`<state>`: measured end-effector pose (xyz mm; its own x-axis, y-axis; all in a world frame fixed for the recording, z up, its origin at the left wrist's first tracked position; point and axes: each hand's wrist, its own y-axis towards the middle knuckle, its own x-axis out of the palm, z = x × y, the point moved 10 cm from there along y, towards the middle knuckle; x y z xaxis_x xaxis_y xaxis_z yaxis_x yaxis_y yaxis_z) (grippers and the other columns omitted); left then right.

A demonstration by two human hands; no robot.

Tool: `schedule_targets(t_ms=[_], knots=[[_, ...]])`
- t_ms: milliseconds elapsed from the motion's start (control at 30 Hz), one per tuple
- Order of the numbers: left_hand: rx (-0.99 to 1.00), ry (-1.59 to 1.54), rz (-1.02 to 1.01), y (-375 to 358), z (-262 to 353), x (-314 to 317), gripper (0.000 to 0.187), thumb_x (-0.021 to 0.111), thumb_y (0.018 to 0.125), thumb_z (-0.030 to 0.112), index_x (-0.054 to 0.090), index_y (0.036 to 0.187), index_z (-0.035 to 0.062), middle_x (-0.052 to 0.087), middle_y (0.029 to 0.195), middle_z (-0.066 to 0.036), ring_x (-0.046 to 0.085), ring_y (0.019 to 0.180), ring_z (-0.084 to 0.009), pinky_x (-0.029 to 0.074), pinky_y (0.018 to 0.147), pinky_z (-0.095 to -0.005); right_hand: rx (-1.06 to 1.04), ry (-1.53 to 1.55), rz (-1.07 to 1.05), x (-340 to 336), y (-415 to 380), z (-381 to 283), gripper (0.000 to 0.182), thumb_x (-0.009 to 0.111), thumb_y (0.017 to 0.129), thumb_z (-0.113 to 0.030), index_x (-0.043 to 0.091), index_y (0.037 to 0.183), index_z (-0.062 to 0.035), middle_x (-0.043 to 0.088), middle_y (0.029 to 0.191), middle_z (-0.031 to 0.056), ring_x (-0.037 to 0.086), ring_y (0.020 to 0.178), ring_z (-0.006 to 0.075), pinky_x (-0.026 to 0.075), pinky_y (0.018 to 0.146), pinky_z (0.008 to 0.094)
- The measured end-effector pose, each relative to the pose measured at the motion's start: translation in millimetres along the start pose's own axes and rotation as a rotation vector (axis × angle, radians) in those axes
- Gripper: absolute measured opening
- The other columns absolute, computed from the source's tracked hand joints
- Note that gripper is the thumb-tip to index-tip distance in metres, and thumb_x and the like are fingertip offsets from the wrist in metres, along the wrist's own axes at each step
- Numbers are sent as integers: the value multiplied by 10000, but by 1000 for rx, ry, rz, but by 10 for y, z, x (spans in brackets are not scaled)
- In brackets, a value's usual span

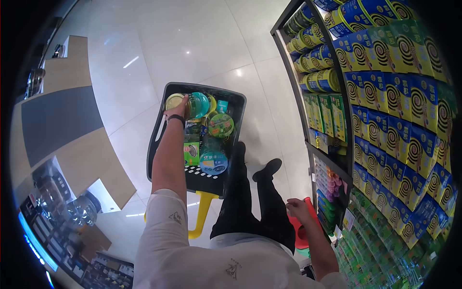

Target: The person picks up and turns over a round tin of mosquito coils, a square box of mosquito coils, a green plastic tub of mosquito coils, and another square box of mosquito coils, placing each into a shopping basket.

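My left hand (177, 111) reaches into a dark shopping basket (161, 115) and is closed around a round canister with a gold lid (174, 100) in its far left corner. Right beside the fingers is a canister with a teal lid (198, 105). The basket also holds a tub with a green patterned lid (221, 125), a blue-lidded tub (213, 163) and a green box (191, 153). My right hand (298, 210) hangs at my side with loosely curled fingers and nothing visible in them, near a red plastic object (299, 234).
On the right, a shelf rack (343, 72) carries rows of blue-yellow boxes (385, 91) and cylindrical tins (320, 81). A wooden display counter (96, 168) with glassware runs along the left. A yellow handle (202, 216) extends from the basket's near side. Tiled floor (207, 43) lies ahead.
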<state>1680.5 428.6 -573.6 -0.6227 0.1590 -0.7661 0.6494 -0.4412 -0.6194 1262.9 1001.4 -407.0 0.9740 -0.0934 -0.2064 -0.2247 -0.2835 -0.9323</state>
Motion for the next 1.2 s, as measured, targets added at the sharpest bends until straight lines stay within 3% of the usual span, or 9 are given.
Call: schedule_targets(t_ms=[267, 567, 633, 700, 733, 833, 967, 1067, 1200], knots=[[-32, 110, 91, -291, 130, -133, 1474, 822, 474, 737, 113, 1505, -42, 298, 1490, -278, 382, 1354, -447, 351, 1109, -534, 14, -47, -22, 231, 59, 13, 363, 752, 852, -246, 694, 1123, -11, 700, 951, 66, 634, 872, 141, 512, 810, 274], [189, 12, 45, -485, -181, -424, 1345, 819, 527, 676, 206, 1493, -32, 354, 1421, -337, 421, 1315, -466, 398, 1078, -482, -36, 69, -34, 206, 123, -220, 362, 730, 869, -222, 672, 1155, -9, 712, 1004, 117, 671, 923, 182, 522, 838, 295], [222, 60, 67, -587, -282, -574, 1295, 845, 531, 624, 240, 1478, -20, 362, 1399, -339, 443, 1278, -469, 407, 1054, -499, -149, -81, -32, 212, 82, -464, 367, 719, 878, -214, 658, 1174, -6, 712, 1037, 127, 676, 956, 201, 525, 866, 309], [616, 185, 135, -966, -94, -843, 1260, 880, 539, 536, 241, 1469, -25, 382, 1361, -333, 461, 1234, -473, 403, 1041, -513, -155, -57, -43, 280, 146, -549, 370, 720, 876, -218, 660, 1172, -5, 712, 1046, 136, 677, 969, 212, 526, 876, 317], [742, 199, 167, -1241, -99, -1001, 1243, 905, 536, 454, 235, 1466, -26, 384, 1349, -308, 450, 1218, -465, 398, 1031, -521, -165, -41, -48, 306, 154, -594, 373, 722, 873, -223, 661, 1169, -4, 712, 1056, 144, 678, 983, 223, 526, 886, 324], [976, 311, 222, -1742, -375, -1320, 1252, 919, 522, 406, 228, 1482, -1, 369, 1362, -289, 408, 1248, -461, 396, 1036, -509, -206, -75, -66, 428, 149, -772, 348, 721, 879, -205, 668, 1160, -6, 704, 1044, 96, 650, 993, 181, 512, 884, 299], [1027, 570, 144, -1949, -878, -1385, 1250, 921, 519, 368, 217, 1513, 85, 331, 1406, -281, 370, 1267, -462, 395, 1035, -524, -229, -130, -114, 573, 187, -723, 368, 723, 860, -236, 676, 1148, -11, 713, 1062, 143, 674, 999, 231, 524, 894, 329], [1005, 551, 81, -1838, -1123, -1323, 1235, 917, 528, 370, 226, 1514, 95, 339, 1413, -257, 357, 1299, -442, 389, 1038, -542, -235, -167, -116, 545, 210, -621, 355, 720, 859, -238, 684, 1131, -13, 714, 1048, 137, 675, 986, 233, 525, 885, 329], [802, 857, -47, -1819, -1079, -1236, 1196, 910, 550, 402, 257, 1504, 97, 329, 1458, -214, 316, 1372, -401, 358, 1061, -567, -181, -162, -124, 443, 197, -572, 341, 719, 859, -234, 687, 1118, -13, 715, 1021, 135, 675, 968, 225, 526, 866, 327]])
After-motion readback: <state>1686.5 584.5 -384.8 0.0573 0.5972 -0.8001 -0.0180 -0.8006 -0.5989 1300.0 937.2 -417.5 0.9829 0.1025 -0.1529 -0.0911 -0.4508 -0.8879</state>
